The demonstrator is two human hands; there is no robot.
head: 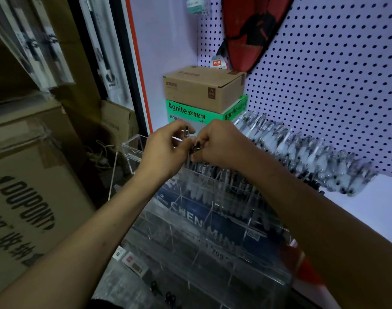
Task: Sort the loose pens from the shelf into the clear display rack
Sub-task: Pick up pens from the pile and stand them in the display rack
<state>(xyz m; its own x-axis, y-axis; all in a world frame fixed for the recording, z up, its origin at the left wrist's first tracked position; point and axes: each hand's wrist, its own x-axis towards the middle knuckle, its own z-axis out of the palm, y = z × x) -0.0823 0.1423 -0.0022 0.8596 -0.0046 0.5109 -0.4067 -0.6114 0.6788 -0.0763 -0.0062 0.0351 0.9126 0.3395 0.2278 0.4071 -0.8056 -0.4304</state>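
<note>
We reach both hands over the top rear edge of the clear display rack (204, 219), which stands at the front of a white shelf (373, 206). Our left hand (166, 148) has its fingers curled, thumb and forefinger pinching a small dark-and-silver pen (186, 132) whose capped end pokes up above the knuckles. Our right hand (219, 146) sits just beside it, fingertips almost touching the left, fingers clenched around the dark tops of what looks like a small bunch of pens (196, 148); how many it grips we cannot tell.

Directly below the hands, the rack's rear compartments hold rows of pens standing nearly upright, while its lower front tiers look bare apart from a few price labels (132, 262). A blue printed strip shows through the acrylic.

To the right, a long heap of loose pens (301, 152) lies along the shelf against the white pegboard (335, 85), their pale barrels and dark caps blurred. Behind the hands, a green Agnite box (186, 112) carries a plain cardboard box (204, 88) on top. A red-and-black racket cover (253, 25) hangs on the pegboard above them. At far left stands a large cardboard carton (28, 208) printed DUPONT, with more cartons stacked behind it.
</note>
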